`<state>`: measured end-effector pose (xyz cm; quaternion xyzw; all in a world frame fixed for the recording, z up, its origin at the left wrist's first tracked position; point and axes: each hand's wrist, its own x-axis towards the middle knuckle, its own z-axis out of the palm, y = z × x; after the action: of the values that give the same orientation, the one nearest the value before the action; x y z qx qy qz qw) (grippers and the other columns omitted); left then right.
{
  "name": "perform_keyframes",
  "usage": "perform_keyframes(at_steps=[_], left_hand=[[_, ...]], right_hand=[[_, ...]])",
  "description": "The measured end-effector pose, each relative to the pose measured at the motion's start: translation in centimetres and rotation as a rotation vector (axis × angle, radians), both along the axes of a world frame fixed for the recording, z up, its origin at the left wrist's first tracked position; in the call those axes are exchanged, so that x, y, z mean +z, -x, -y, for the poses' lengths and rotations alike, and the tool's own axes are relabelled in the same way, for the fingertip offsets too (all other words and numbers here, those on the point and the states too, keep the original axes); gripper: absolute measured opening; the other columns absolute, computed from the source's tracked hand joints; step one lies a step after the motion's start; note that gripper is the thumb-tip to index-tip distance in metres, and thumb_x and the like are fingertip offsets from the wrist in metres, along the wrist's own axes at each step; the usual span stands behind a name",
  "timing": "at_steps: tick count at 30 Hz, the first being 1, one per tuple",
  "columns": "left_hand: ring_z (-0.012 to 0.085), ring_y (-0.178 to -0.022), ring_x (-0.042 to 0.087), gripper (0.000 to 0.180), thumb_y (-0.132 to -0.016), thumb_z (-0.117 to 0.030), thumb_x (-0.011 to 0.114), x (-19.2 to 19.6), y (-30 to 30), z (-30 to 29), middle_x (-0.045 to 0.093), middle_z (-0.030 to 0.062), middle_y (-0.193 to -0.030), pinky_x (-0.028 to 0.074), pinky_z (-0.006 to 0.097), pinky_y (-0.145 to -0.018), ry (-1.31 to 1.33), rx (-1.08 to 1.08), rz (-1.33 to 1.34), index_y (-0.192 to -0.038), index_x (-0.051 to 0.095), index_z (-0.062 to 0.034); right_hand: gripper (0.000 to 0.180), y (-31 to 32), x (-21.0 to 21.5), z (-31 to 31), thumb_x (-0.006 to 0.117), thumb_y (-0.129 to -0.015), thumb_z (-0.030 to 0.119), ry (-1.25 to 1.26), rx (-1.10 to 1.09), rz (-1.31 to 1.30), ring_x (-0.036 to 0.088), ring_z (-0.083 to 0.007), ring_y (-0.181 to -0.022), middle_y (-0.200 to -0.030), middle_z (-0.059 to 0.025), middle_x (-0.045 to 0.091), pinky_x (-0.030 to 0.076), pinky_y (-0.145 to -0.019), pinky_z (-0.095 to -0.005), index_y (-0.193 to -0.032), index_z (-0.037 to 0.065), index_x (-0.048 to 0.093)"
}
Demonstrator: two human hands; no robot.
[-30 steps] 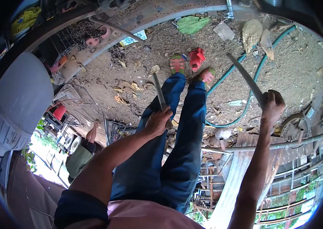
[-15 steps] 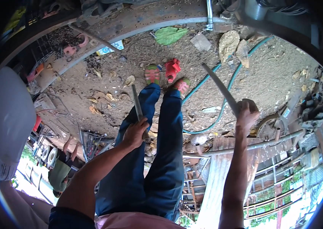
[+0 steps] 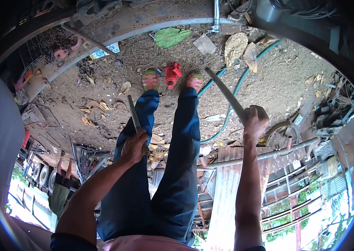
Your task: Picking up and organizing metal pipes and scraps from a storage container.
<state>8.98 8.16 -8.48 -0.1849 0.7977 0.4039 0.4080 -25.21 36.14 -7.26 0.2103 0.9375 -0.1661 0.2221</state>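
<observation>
My left hand [image 3: 134, 147] is wrapped round a short grey metal pipe [image 3: 133, 113], which slants up and away in front of my left leg. Its lower end pokes out below my fingers. My right hand [image 3: 255, 122] grips a longer grey metal pipe [image 3: 229, 98] near its lower end. This one points up and to the left, over the ground by my right foot. The two pipes are apart. Between my feet lies a red metal thing [image 3: 172, 75] that looks like a small bottle jack, touched by neither hand.
A green hose [image 3: 229, 111] curves over the dirt at right. Dry leaves [image 3: 235, 48], a green leaf [image 3: 172, 37] and a curved metal beam [image 3: 143, 27] lie ahead. A long pipe [image 3: 269, 154] and a rusty sheet [image 3: 233, 167] are at lower right; another person [image 3: 60, 194] is at left.
My right foot has stepped forward and right, away from the red thing. The view has shifted, so the ground appears further left. Both hands keep their pipes.
</observation>
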Motion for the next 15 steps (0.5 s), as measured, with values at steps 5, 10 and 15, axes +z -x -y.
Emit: perform_keyframes(at_steps=[5, 10, 15], left_hand=[[0.0402, -0.095, 0.066, 0.030, -0.077, 0.000, 0.068, -0.6, 0.3, -1.2, 0.060, 0.0135, -0.130, 0.054, 0.048, -0.079, 0.044, 0.124, -0.080, -0.105, 0.059, -0.0083], [0.0393, -0.095, 0.066, 0.029, -0.078, -0.003, 0.070, -0.4, 1.5, -3.3, 0.061, 0.0134, -0.129, 0.053, 0.049, -0.078, 0.067, 0.140, -0.102, -0.104, 0.058, -0.0097], [0.0335, -0.108, 0.062, 0.031, -0.077, 0.000, 0.066, 0.0, 2.8, -5.7, 0.057, 0.0102, -0.125, 0.049, 0.048, -0.087, 0.037, 0.168, -0.019, -0.105, 0.058, -0.0094]], right_hand=[[0.031, 0.4, -0.3, -0.5, 0.055, -0.076, 0.025, 0.069, 0.111, -0.064, 0.067, -0.0247, -0.065, -0.075, -0.0121, 0.073, 0.055, -0.072, -0.0428, -0.082, 0.003, 0.076], [0.031, 0.3, 0.1, -0.2, 0.054, -0.077, 0.024, 0.061, 0.068, -0.023, 0.068, -0.0248, -0.066, -0.075, -0.0128, 0.073, 0.054, -0.067, -0.0425, -0.084, 0.002, 0.076], [0.027, -0.1, 0.0, 0.3, 0.054, -0.077, 0.020, 0.077, 0.180, -0.051, 0.065, -0.0249, -0.058, -0.070, -0.0152, 0.069, 0.050, -0.056, -0.0425, -0.078, 0.001, 0.073]])
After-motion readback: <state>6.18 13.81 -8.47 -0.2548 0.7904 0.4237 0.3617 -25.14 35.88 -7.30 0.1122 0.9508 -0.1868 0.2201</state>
